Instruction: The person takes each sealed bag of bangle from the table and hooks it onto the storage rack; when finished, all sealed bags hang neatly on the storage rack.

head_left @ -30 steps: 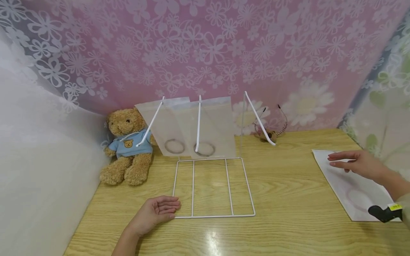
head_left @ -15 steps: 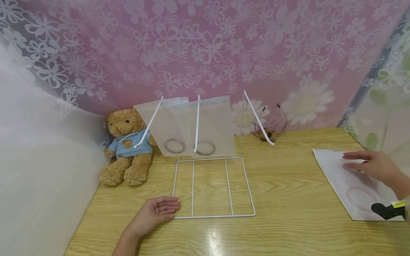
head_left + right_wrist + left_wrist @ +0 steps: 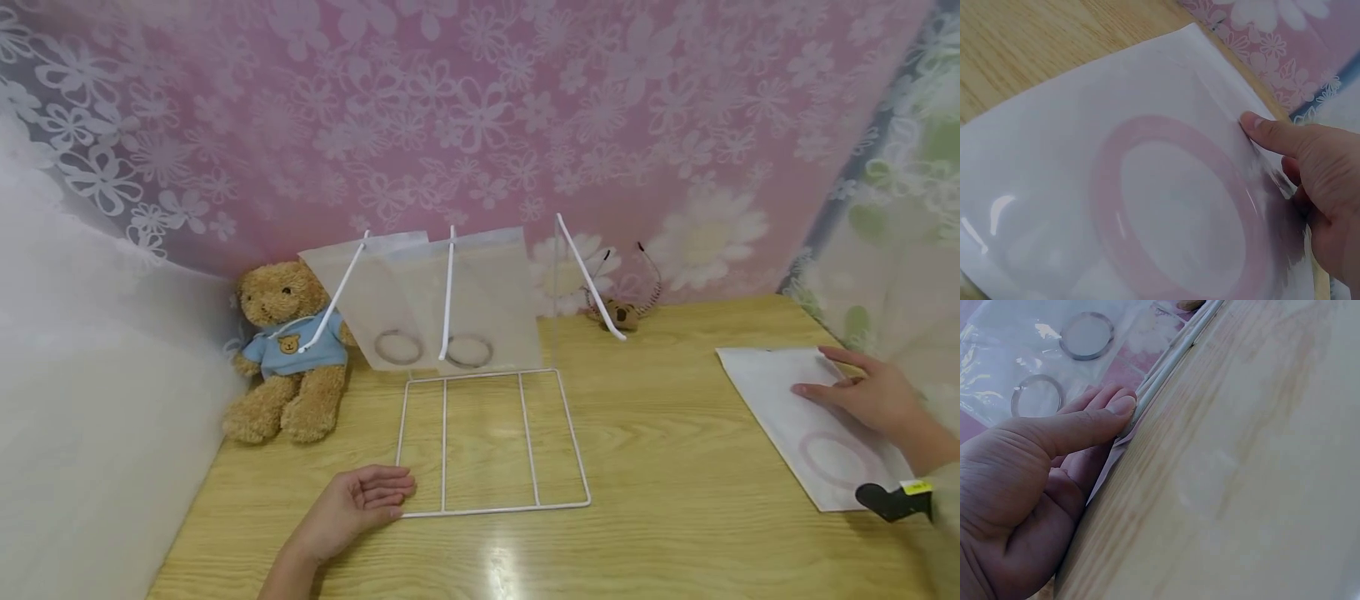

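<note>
The left hand (image 3: pixel 348 507) pinches the front left corner of a white wire display rack (image 3: pixel 495 510), thumb against the rod in the left wrist view. From the rack's hooks hang two translucent bags (image 3: pixel 491 283), each with a thin greyish ring inside; its right hook carries nothing. At the right, a flat white plastic bag (image 3: pixel 772 404) with a pink ring (image 3: pixel 1110 206) in it lies on the table. The right hand (image 3: pixel 881 404) grips this bag's edge, thumb on top in the right wrist view; its other fingers are partly hidden there.
A teddy bear (image 3: pixel 288 350) in a blue top sits left of the rack. Behind the rack's right side stands a headband (image 3: pixel 622 315) with a small brown bear face. A floral pink curtain (image 3: pixel 450 108) closes off the back of the wooden table (image 3: pixel 645 517).
The right hand has moved right across the flat bag, then lowered onto its far right edge and taken hold. The left hand stays at the rack corner. The head view has shifted slightly.
</note>
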Available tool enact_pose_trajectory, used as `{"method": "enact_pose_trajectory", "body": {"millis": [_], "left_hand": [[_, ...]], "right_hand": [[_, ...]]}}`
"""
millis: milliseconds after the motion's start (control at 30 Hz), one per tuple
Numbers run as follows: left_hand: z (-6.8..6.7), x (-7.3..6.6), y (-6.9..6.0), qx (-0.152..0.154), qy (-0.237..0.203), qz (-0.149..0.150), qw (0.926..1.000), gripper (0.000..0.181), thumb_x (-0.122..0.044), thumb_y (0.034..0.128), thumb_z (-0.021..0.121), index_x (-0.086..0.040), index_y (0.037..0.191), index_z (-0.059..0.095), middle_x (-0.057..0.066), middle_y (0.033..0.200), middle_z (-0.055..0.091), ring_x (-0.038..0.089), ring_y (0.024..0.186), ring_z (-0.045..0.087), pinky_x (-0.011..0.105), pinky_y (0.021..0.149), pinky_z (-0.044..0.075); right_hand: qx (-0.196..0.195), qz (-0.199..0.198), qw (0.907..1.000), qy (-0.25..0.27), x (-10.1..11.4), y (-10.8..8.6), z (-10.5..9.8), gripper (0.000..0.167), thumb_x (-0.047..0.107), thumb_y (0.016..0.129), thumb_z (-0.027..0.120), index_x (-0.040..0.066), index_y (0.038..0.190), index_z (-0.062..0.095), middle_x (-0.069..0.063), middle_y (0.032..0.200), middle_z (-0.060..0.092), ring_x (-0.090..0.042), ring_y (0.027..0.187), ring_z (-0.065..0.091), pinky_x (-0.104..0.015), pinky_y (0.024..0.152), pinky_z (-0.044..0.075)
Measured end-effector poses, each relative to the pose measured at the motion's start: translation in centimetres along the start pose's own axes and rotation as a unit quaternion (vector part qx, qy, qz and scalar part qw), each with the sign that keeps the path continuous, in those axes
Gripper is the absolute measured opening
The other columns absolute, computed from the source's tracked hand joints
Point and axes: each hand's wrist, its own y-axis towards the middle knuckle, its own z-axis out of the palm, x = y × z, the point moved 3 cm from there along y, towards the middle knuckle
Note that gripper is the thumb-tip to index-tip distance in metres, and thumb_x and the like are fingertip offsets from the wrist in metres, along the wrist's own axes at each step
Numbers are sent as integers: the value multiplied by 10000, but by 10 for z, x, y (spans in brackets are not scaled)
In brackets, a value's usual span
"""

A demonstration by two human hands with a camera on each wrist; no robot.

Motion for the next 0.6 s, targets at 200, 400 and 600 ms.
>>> {"method": "enact_pose_trajectory", "body": {"millis": [200, 400, 600], "left_hand": [[-3, 0, -2, 69, -9, 100, 9999, 554, 4, 915, 689, 177, 1383, 449, 365, 1347, 544, 108, 1160, 667, 259, 995, 569], [-4, 0, -4, 128, -105, 235, 9996, 560, 13, 915, 684, 200, 1378, 431, 328, 1338, 573, 108, 1165, 665, 265, 991, 572], [-3, -3, -4, 102, -89, 303, 9994, 554, 14, 911, 688, 205, 1368, 439, 314, 1325, 589, 114, 1161, 668, 267, 991, 572]], "right_hand": [[232, 167, 9995, -116, 4, 2, -4, 967, 466, 856, 773, -126, 1482, 335, -371, 1136, 648, 51, 713, 598, -234, 580, 497], [497, 562, 9972, -66, 5, 6, -3, 1047, 554, 878, 710, -165, 1486, 253, -414, 1443, 310, -619, 1328, 271, -728, 943, 402], [451, 609, 9971, -30, 5, 10, -7, 996, 534, 896, 697, -190, 1451, 298, -469, 1376, 381, -614, 1201, 408, -618, 831, 499]]}}
